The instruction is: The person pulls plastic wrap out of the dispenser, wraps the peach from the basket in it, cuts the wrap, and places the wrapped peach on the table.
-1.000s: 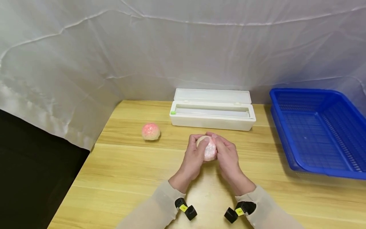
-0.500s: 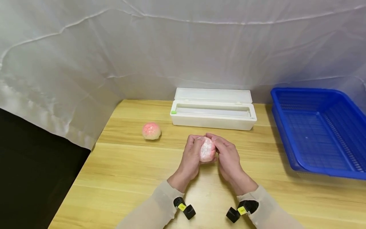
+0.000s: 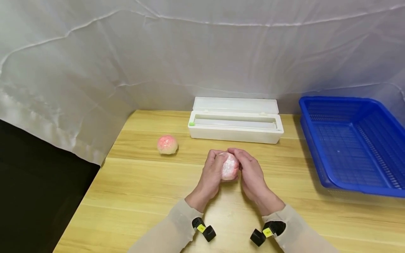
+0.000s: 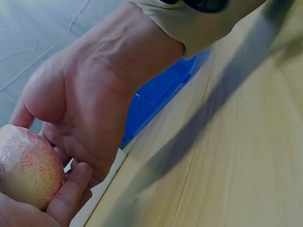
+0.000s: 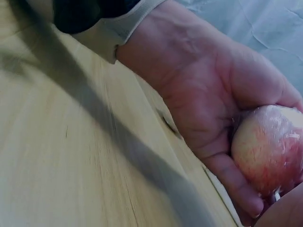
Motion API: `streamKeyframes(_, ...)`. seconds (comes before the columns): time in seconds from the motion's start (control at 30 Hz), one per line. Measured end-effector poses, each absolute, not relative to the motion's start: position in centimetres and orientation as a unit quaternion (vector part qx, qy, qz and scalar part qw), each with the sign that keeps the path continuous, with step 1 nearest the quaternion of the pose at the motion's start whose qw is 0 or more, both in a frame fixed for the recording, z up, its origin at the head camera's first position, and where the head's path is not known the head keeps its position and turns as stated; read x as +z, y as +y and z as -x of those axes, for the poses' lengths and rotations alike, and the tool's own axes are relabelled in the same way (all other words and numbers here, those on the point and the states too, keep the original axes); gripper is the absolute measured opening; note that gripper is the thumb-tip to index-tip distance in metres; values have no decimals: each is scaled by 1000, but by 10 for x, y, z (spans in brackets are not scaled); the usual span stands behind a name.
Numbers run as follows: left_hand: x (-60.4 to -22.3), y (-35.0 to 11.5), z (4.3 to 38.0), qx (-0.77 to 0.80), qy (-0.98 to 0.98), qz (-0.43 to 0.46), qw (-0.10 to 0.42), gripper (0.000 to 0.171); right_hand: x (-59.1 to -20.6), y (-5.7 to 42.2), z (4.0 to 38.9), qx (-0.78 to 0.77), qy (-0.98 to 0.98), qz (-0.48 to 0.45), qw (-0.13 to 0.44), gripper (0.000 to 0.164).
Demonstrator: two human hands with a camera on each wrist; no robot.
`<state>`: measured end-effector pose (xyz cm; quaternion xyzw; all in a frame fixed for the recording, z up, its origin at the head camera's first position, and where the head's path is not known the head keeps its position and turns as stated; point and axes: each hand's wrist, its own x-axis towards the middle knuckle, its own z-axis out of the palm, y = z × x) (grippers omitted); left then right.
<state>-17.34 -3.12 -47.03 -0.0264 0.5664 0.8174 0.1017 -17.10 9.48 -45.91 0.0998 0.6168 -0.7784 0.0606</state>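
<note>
A pink and cream peach (image 3: pixel 229 166) wrapped in shiny clear film is held between both hands, above the wooden table. The left hand (image 3: pixel 211 173) grips it from the left, its thumb lying on top and its fingers under it. Against the far right side, the right hand (image 3: pixel 252 172) cups the peach with bent fingers. In the left wrist view the right hand (image 4: pixel 90 90) shows beside the peach (image 4: pixel 33 170). From the right wrist, the left hand (image 5: pixel 203 99) shows curled round the peach (image 5: pixel 267 149). A second pink peach (image 3: pixel 167 145) sits on the table to the left.
Behind the hands lies a white cling film box (image 3: pixel 235 135) with its lid up and a roll inside. A blue plastic basket (image 3: pixel 316 154) stands at the right. Pale cloth (image 3: pixel 202 56) hangs behind the wooden table (image 3: pixel 133 196).
The held peach has turned a little, so its shiny film patch now faces up. The right hand's thumb and fingers have shifted round its side.
</note>
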Motion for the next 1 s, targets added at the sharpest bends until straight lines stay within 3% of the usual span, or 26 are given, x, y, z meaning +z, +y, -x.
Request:
streamKeyframes(0.53,-467,-24,174,765,640,36,51,28,-456,90,172,-768,630,-113,32,28)
streamKeyframes(0.7,-465,-23,175,775,629,47,43,27,-460,92,171,-748,658,-76,30,42)
streamKeyframes(0.93,-460,-18,176,766,640,52,35,28,-468,88,164,-618,781,4,-91,39)
streamKeyframes(1.0,-459,-18,176,760,647,54,35,27,-470,88,164,-618,780,4,-100,39)
